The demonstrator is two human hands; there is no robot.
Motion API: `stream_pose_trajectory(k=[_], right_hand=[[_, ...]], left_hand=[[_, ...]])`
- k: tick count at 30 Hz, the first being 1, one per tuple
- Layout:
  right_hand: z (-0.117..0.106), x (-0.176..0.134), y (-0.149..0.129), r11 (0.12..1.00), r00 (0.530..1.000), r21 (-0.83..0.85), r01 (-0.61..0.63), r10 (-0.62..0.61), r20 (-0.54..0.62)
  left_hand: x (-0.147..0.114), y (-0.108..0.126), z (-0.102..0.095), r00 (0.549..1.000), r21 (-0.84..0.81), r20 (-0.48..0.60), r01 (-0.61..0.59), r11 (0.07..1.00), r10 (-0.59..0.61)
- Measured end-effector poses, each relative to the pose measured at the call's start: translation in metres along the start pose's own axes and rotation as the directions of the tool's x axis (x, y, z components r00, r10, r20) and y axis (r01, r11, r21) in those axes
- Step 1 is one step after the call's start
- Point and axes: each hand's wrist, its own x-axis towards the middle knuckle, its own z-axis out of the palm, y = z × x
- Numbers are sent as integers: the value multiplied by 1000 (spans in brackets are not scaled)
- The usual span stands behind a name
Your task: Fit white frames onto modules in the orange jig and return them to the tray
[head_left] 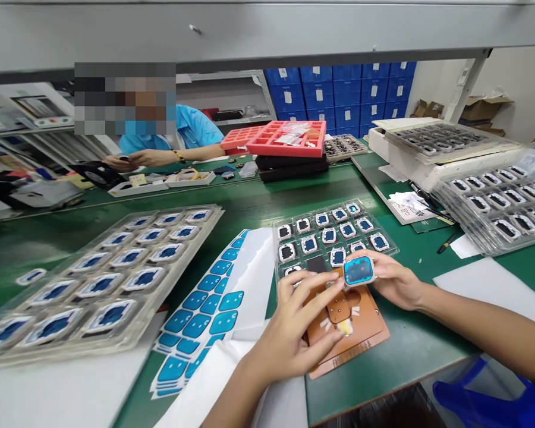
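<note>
In my right hand (pixel 397 282) is a small rounded-square housing (pixel 358 271) with a pale rim and a bright blue film, tilted and gripped at its right edge. My left hand (pixel 301 318) has its fingers apart over the left side of a brown fixture plate (pixel 361 351), fingertips close to the housing; whether they touch it I cannot tell. The fixture has a rounded-square recess (pixel 339 306) and a small yellowish patch. Behind the hands, a clear tray (pixel 303 242) carries rows of similar framed parts. Sheets of blue rounded stickers (pixel 210 303) lie left of my left hand.
A larger tray of framed parts (pixel 129 257) is at left, beside one loose frame (pixel 31 276). Stacked trays (pixel 510 199) stand at right. Red trays (pixel 288 139) sit farther back, near a person in blue (pixel 196 128) across the green table. A shelf beam (pixel 267 32) spans overhead.
</note>
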Motion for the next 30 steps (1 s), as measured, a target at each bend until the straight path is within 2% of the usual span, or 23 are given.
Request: stream_pose_trajectory(k=[4, 9, 13, 22, 27, 30], right_hand=[[-2, -2, 1, 999, 997, -52, -15, 18, 71], [-1, -8, 1, 949, 967, -306, 79, 1, 254], [3, -10, -1, 943, 951, -321, 89, 16, 310], [2, -8, 2, 887, 963, -458, 60, 69, 260], [1, -7, 5, 902, 971, -429, -43, 138, 193], [0, -6, 3, 830, 986, -558, 10, 85, 143]], left_hand=[[1, -2, 2, 998, 34, -49, 48, 998, -46], [4, -3, 7, 989, -39, -104, 101, 994, -105], [6, -2, 12, 985, -115, -144, 78, 990, -94], [8, -3, 7, 971, -222, -210, 67, 973, -115], [8, -3, 7, 969, -312, -208, 65, 948, -135], [8, -3, 8, 965, -356, -223, 48, 933, -135]])
